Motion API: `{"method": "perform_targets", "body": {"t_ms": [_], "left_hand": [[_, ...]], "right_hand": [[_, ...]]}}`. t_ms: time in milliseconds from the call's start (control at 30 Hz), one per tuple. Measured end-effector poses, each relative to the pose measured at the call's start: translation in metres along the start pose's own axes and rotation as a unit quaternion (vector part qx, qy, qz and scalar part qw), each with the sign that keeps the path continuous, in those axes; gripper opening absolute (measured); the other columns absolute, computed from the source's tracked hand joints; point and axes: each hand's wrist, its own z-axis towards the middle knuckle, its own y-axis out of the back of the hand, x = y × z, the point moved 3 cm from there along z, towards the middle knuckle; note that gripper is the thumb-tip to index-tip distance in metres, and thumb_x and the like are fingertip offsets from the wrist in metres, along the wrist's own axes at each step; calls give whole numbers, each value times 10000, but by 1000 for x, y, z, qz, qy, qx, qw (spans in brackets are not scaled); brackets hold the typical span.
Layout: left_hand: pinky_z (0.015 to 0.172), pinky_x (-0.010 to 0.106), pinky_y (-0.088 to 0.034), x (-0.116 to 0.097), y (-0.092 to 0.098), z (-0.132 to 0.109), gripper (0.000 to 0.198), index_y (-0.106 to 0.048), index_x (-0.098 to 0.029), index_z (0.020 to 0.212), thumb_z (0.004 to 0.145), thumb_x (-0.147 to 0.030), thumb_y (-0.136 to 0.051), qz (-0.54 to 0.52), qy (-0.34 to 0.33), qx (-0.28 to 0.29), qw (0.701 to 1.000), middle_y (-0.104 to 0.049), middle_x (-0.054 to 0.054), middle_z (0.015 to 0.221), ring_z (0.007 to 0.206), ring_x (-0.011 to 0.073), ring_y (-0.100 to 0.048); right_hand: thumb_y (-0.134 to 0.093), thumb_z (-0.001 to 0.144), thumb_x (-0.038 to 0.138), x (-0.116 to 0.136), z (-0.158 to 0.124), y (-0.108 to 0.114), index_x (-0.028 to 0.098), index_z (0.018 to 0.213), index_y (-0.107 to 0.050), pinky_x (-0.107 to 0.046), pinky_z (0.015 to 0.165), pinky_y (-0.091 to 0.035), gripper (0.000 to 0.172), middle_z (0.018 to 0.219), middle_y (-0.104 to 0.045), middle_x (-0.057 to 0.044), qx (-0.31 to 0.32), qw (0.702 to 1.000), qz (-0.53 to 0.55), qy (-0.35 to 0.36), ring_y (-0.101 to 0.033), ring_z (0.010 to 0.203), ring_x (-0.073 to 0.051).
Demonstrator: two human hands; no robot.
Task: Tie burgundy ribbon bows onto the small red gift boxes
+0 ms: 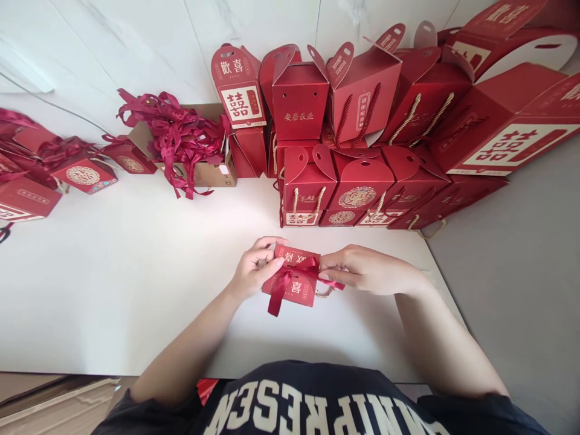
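A small red gift box (294, 296) with pale lettering is in front of me at the middle of the white table. Around its top runs a dark red ribbon (281, 287) tied in a bow, one tail hanging toward me. My left hand (258, 266) grips the box at its left side, thumb on top near the bow. At the right edge my right hand (357, 269) is closed, thumb and fingers pinching the ribbon, whose end sticks out below the thumb. A twisted gold cord handle (324, 294) shows under that hand. The box's underside is hidden.
Red gift boxes (301, 96) stand stacked along the wall at the back right. A cardboard box (231, 172) heaped with red ribbons (181, 130) stands at the back. More red boxes with ribbons (86, 172) are at the left. A grey panel (512, 254) borders the table's right side.
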Motion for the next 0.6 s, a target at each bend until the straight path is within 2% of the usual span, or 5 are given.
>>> {"method": "perform_targets", "body": {"t_ms": [167,367,500,567,600], "left_hand": [[864,360,-474,7,-2,0,421,-420,-162,536,889,-335,-567,-75,56,-18,995,-573,107,1235,1081,241,-582],[944,372,-458,-1,-3,3,374,-437,-163,570,817,-330,-664,-36,22,26,999,-552,125,1243,1193,272,-535],[1021,389,-405,-17,14,2,160,-607,-189,875,812,-318,-677,32,0,61,998,-500,113,1375,1282,267,-477],[1042,378,-373,-28,31,-2,301,-589,-230,1089,817,-330,-669,91,-10,11,996,-518,92,1375,1287,251,-470],[1011,355,-387,-33,40,-6,302,-591,-235,1092,820,-345,-662,127,-11,-29,991,-565,79,1312,1235,240,-508]], "right_hand": [[-438,957,280,-7,4,-1,179,854,-648,-237,609,-384,255,710,-639,6,44,999,24,7,-553,618,-120],[-543,864,264,-25,0,-1,184,857,-675,-242,629,-431,154,807,-703,-26,119,989,69,-51,-636,728,-166],[-532,847,240,-33,-11,11,210,1008,-620,-264,608,-441,186,797,-721,-34,47,990,69,-112,-647,671,-181],[-455,904,268,-32,-13,17,209,1084,-556,-273,606,-452,215,761,-723,-29,-11,986,111,-126,-629,585,-161],[-427,931,305,-30,-13,19,206,1089,-535,-272,596,-455,215,740,-723,-26,-37,982,135,-127,-611,541,-150]]}}
